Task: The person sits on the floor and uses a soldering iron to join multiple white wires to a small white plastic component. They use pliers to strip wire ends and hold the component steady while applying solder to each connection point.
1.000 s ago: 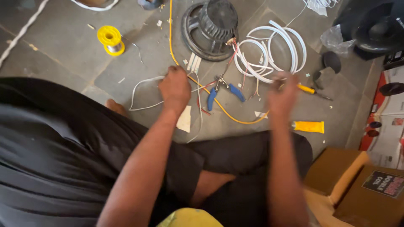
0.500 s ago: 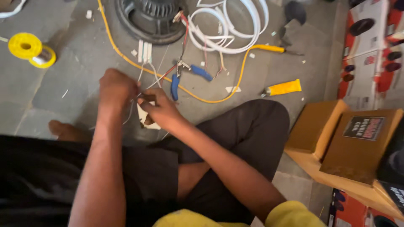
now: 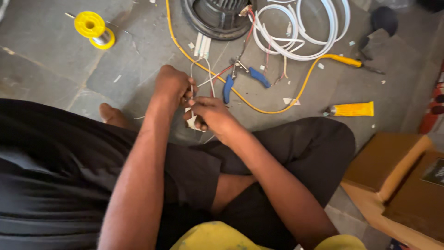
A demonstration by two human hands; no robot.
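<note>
Both hands are meeting at the centre of the view, pinching a thin white wire (image 3: 200, 74) between them. The left hand (image 3: 172, 85) is curling into a loose fist around the wire's near end, knuckles up, fingers closed on it. The right hand (image 3: 209, 115) is sitting just at its 4 o'clock, touching it, with fingertips nipped tight on the same wire and on a small white scrap (image 3: 193, 123) below. The wire is looping up toward 12 o'clock from the fingers and bending back down.

Both forearms are reaching forward from the bottom of the view, the left one straight, the right one angling in from 5 o'clock across the crossed legs in black trousers (image 3: 296, 153).

Just beyond the hands at 1 o'clock, blue-handled pliers (image 3: 243, 79) are lying on a yellow cable (image 3: 259, 109) that is sweeping across the floor. Farther at 12 o'clock a dark speaker (image 3: 217, 18) is sitting beside a coil of white tubing (image 3: 305, 32). A yellow-handled screwdriver (image 3: 354, 63) and a yellow tube (image 3: 351, 109) are lying at 2 and 3 o'clock, well apart from the hands. A yellow spool (image 3: 95, 28) is resting at 10 o'clock, with open floor between.

The grey stone floor (image 3: 55, 65) is carrying small white scraps; cardboard boxes (image 3: 393, 176) are standing at 4 o'clock.
</note>
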